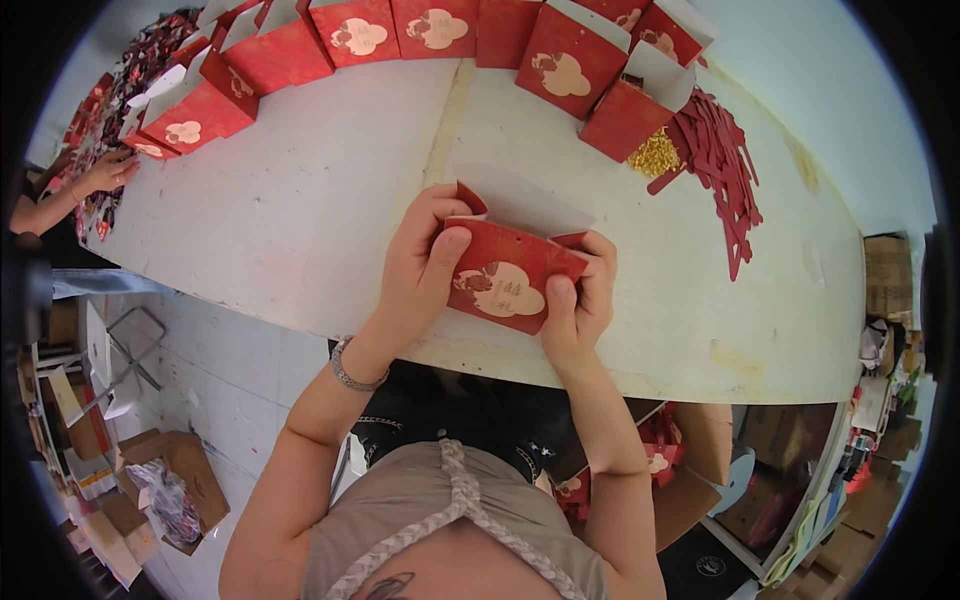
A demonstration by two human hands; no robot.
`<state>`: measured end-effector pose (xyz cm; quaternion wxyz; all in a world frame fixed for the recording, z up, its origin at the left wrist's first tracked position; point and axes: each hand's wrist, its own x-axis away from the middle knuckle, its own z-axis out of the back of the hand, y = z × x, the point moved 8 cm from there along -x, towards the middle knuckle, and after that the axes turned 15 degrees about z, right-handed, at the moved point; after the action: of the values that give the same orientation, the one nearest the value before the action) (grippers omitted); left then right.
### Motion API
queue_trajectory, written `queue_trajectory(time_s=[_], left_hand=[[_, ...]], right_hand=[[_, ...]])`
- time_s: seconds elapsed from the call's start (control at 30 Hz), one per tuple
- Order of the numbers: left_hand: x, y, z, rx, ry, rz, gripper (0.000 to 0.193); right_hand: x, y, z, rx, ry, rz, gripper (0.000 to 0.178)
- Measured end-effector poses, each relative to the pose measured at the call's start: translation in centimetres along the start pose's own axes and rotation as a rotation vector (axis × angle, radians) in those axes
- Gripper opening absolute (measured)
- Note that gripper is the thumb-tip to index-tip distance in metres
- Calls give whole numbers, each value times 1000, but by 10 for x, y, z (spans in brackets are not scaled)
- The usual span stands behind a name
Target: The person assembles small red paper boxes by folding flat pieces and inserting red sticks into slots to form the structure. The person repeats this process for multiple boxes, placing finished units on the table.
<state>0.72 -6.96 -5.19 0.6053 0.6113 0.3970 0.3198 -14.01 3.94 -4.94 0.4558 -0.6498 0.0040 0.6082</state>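
Between my two hands is a red paper gift box (512,272) with a pale flower-shaped label on its front and an open top with raised flaps. My left hand (428,255) grips its left side, thumb on the front panel. On the opposite side my right hand (582,290) holds it in the same way, thumb near the label. The box is above the white table (330,200), close to its near edge. What is inside the box cannot be seen.
Red open boxes (360,35) line the table's far side. Dark red strips (718,165) lie at the right beside gold ties (655,153). At far left, another person's hand (112,170) is by a pile of wrapped small items (110,130). Cardboard boxes (185,490) stand on the floor.
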Motion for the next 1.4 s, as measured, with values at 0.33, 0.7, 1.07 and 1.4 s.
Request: queue_trajectory(time_s=[0.33, 0.7, 1.07, 1.4], left_hand=[[-6, 1, -7, 31, 185, 12, 10], [-20, 3, -22, 66, -134, 161, 26], [-17, -2, -16, 205, -208, 45, 6], [-10, 1, -8, -98, -35, 192, 12]], right_hand=[[-8, 13, -1, -31, 228, -181, 8], [-21, 27, -16, -370, 122, -453, 27], [-28, 9, -13, -205, 84, -204, 24], [-27, 7, -10, -269, 73, -204, 16]])
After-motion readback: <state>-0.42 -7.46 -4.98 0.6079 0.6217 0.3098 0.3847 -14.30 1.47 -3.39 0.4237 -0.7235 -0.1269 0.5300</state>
